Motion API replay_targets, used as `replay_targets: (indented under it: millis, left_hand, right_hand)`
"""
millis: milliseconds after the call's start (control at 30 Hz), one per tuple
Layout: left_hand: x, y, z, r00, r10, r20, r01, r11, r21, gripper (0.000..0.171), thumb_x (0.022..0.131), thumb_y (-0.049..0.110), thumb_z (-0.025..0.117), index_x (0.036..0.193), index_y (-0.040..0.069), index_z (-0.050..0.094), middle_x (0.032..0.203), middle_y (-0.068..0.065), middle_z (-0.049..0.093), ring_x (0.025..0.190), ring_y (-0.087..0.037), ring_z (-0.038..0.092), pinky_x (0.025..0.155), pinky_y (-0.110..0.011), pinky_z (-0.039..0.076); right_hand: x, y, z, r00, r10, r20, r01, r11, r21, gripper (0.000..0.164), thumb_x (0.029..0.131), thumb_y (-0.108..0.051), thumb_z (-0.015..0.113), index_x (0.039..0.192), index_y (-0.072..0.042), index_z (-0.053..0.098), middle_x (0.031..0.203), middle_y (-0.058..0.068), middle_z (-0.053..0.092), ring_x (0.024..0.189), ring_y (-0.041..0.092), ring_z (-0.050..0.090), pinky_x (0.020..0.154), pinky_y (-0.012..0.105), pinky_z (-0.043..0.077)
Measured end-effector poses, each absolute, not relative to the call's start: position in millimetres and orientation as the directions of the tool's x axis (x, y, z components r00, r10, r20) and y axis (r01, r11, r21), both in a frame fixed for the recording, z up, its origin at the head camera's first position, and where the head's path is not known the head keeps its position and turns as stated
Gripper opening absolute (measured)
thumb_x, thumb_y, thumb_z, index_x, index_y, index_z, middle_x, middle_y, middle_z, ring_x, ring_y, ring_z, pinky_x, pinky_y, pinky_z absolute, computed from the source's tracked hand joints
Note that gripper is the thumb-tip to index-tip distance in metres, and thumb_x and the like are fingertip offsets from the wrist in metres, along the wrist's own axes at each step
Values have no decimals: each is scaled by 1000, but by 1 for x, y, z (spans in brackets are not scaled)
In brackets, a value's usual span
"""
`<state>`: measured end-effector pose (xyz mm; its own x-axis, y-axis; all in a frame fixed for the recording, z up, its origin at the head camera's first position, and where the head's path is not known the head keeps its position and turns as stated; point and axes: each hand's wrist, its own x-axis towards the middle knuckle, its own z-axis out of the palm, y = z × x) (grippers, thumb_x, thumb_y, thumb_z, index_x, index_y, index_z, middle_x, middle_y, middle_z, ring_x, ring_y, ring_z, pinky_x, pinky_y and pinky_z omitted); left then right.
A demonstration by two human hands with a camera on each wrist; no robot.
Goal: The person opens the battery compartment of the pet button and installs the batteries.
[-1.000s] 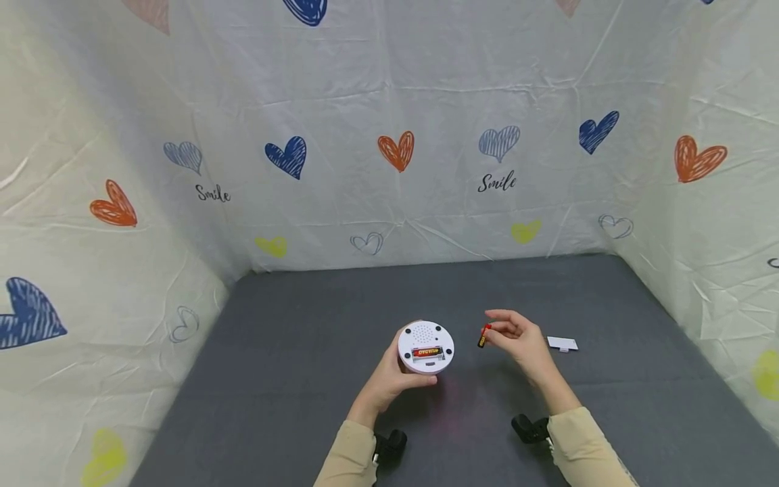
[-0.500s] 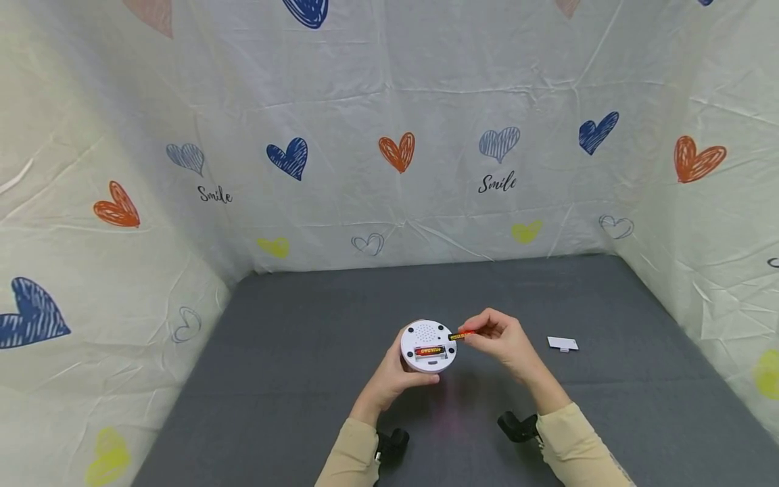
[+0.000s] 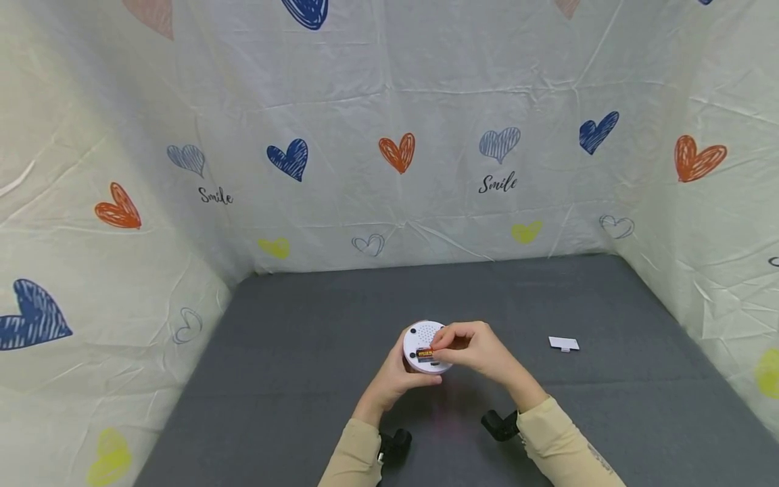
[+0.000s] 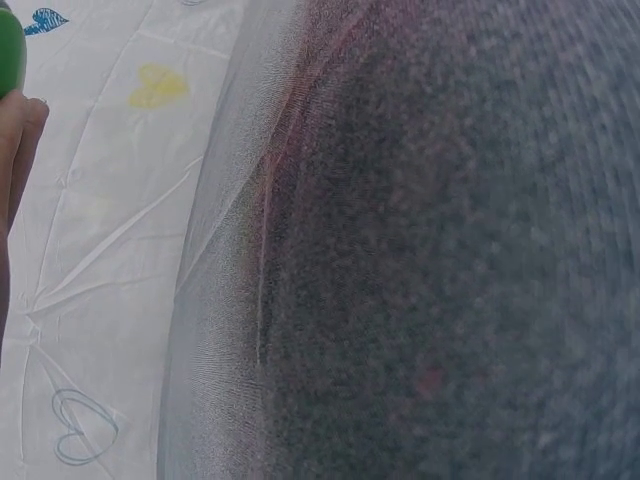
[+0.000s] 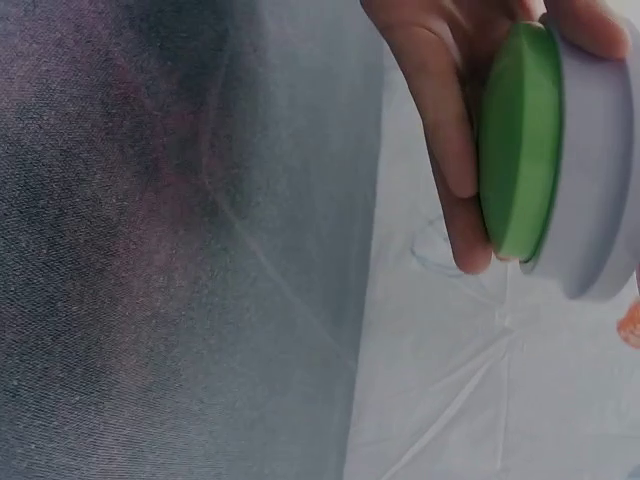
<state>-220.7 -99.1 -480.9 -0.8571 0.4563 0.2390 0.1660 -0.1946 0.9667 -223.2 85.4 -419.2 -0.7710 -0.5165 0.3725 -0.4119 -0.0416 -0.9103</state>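
A round white device (image 3: 424, 331) with a perforated back and dark feet is gripped by my left hand (image 3: 391, 377), its back facing up toward the head view. In the right wrist view the device's green side (image 5: 522, 145) lies against the left hand's fingers. Red-and-black battery casing (image 3: 425, 354) shows in the slot on the back. My right hand (image 3: 477, 350) is right over that slot, thumb and index finger pinching a second small battery, now mostly hidden behind the fingertips. The left wrist view catches only a bit of green (image 4: 10, 48) and some fingers (image 4: 22, 150).
A small white battery cover (image 3: 563, 343) with a tab lies on the dark grey table (image 3: 328, 318), right of the hands. White cloth (image 3: 450, 101) printed with hearts hangs behind and at both sides. Black wrist cameras (image 3: 500, 426) sit at the sleeves.
The right hand has moved left, bringing its battery from beside the device to the slot on its back. The left hand and device have stayed nearly still.
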Motion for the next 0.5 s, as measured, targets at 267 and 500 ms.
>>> replay_targets:
  millis: [267,500]
  left_hand:
    - [-220,-99,-481,-856,461,234,154,-205,967,84,65,-9,70,132,9,22,123,-14,35,102,-27,47,78,-37,45]
    - [-220,-98,-481,-849,472,238,154,-210,966,83,66,-7,70,132,10,22,125,-13,34,103,-27,46,80,-35,44]
  right_hand:
    - [-222,83,-414,-758,-541,364,-481,87,-872,6,72,1,66,74,3,61,81,14,61,71,20,56,60,31,48]
    - [-234,83,-429,-727,-580,368,-602,280,-748,15,75,-8,67,90,-10,67,86,-5,61,72,8,53,59,24,46]
